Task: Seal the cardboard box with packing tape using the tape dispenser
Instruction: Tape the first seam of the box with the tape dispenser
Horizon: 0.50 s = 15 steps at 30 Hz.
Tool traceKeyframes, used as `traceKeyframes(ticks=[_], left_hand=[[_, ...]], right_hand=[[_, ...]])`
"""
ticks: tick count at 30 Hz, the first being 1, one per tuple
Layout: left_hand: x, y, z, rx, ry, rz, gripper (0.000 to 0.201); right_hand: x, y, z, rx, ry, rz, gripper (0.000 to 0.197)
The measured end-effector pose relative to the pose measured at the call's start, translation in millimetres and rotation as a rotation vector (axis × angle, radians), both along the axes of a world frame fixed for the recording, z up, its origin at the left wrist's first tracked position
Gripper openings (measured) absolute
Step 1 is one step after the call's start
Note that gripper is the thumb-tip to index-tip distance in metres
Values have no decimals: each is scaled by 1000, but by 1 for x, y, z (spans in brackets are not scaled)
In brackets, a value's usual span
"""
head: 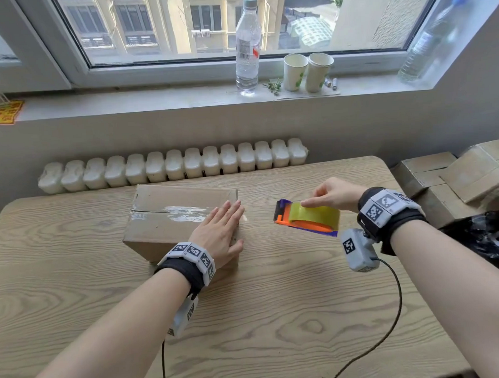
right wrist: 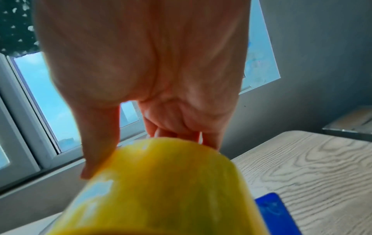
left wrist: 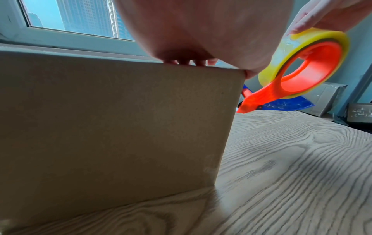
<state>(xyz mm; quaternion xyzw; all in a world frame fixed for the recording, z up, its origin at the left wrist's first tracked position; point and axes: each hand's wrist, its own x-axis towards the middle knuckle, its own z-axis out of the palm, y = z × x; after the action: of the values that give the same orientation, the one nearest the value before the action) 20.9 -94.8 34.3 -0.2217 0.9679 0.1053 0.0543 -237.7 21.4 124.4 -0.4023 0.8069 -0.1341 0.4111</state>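
Observation:
A brown cardboard box (head: pixel 163 219) lies on the wooden table (head: pixel 278 317), a strip of clear tape (head: pixel 183 214) shining along its top seam. My left hand (head: pixel 219 233) presses flat on the box's right end, fingers straight. In the left wrist view the box's side (left wrist: pixel 120 135) fills the picture under the palm (left wrist: pixel 201 31). To the right of the box, my right hand (head: pixel 329 194) pinches the yellowish tape roll (head: pixel 316 215) of the orange and blue dispenser (head: pixel 302 225) just above the table, apart from the box. The roll (right wrist: pixel 161 190) and fingers (right wrist: pixel 100 143) fill the right wrist view.
A white radiator (head: pixel 172 167) runs behind the table. On the windowsill stand a water bottle (head: pixel 246 47), two paper cups (head: pixel 308 71) and a second bottle (head: pixel 431 40). Stacked cardboard boxes (head: pixel 458 178) and a dark bag (head: pixel 488 237) crowd the right side.

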Motion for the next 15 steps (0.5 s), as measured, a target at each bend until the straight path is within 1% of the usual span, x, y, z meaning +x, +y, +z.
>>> traceKeyframes(ticks=[2, 5, 8, 13, 15], left_hand=[[1, 0, -1, -9, -7, -4, 78], [1, 1, -1, -10, 7, -3, 74], [0, 1, 0, 0, 14, 3, 72], [1, 2, 1, 3, 31, 1, 72], [2, 2, 2, 10, 29, 0, 72]], right_hand=[[3, -3, -2, 11, 26, -5, 25], [6, -5, -8, 26, 88, -33, 45], [7, -5, -12, 33, 97, -59, 52], [15, -6, -7, 131, 136, 49, 41], [15, -7, -9, 113, 99, 43, 35]])
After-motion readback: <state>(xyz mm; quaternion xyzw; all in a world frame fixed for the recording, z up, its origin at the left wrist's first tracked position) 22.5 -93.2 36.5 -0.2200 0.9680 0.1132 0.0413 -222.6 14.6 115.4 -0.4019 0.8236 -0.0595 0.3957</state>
